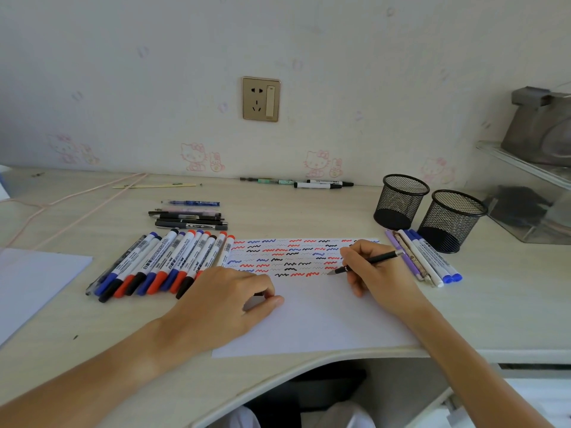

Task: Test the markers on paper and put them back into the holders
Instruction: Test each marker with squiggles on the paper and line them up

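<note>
The right hand [375, 270] is gripping a black pen [366, 263], squiggling on the half-filled paper [312, 316] that the left hand [222, 299] – fingers curled, possibly pinching something – is steadying; both holders [401, 202] are sitting empty.

Bare pale wooden surface [309, 211] lies open between the white squiggle-marked paper [309, 319] and the wall. Two black mesh holders [400, 202] [452, 220] block the right; a row of capped whiteboard markers [160, 264] crowds the left.
</note>
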